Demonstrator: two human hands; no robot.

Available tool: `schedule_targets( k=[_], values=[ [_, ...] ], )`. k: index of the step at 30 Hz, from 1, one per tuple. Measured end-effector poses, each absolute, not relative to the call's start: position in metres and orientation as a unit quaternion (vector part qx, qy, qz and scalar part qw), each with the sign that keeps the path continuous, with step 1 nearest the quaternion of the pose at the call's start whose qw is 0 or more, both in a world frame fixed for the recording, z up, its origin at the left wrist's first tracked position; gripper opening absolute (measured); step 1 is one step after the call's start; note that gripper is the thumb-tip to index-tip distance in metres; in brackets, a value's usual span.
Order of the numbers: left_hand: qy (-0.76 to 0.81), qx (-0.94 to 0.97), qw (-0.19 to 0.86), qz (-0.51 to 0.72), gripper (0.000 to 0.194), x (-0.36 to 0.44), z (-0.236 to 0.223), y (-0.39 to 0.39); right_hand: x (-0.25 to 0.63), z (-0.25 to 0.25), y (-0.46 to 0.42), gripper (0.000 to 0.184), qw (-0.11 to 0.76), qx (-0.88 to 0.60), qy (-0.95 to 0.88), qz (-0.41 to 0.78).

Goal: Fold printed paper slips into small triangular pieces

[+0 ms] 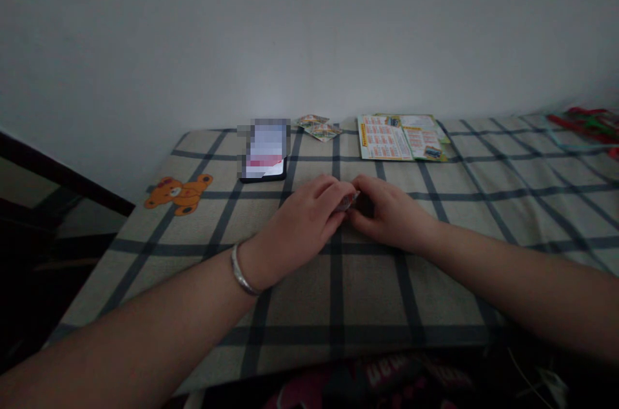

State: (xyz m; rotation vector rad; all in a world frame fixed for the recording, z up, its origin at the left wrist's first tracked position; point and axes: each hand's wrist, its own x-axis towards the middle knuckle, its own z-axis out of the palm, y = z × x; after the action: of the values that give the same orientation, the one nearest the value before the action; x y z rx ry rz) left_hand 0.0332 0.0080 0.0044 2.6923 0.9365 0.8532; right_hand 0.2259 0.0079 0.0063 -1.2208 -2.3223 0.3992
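Over the middle of the checked cloth, my left hand [309, 222] wraps round a small printed piece of folded paper [347, 202]. Only a narrow strip of it shows between the fingers. From the other side, the curled thumb and fingers of my right hand [387, 209] pinch its right edge. Beyond my hands, near the wall, two small folded printed papers [324, 131] lie overlapping. To their right is a printed leaflet [387, 140] with rows of red and green print, resting on another sheet.
A phone [265, 144] with a lit, blurred screen lies behind my left hand. A flat orange bear cutout [178, 194] is near the left edge of the tablecloth [300, 306]. Red and green items [587, 122] sit at the far right. Behind the table rises a pale wall [309, 28].
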Motion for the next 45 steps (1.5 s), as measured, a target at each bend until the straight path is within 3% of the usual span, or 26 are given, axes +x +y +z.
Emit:
schedule_targets(
  k=[22,32,45],
  values=[
    [0.337,0.871,0.101,0.343,0.03,0.0367,0.0047,0.0074,0.2228,0.0141,0.0028,0.016,0.25,-0.456,-0.833,0.191],
    [0.356,0.855,0.145,0.348,0.029,0.0376,0.0081,0.0058,0.2268,0.0061,0.0065,0.016,0.325,-0.452,-0.782,0.28],
    [0.385,0.834,0.185,0.349,0.029,0.0399,0.0085,0.0042,0.2259,0.0106,0.0048,0.016,0.302,-0.473,-0.79,0.247]
  ],
)
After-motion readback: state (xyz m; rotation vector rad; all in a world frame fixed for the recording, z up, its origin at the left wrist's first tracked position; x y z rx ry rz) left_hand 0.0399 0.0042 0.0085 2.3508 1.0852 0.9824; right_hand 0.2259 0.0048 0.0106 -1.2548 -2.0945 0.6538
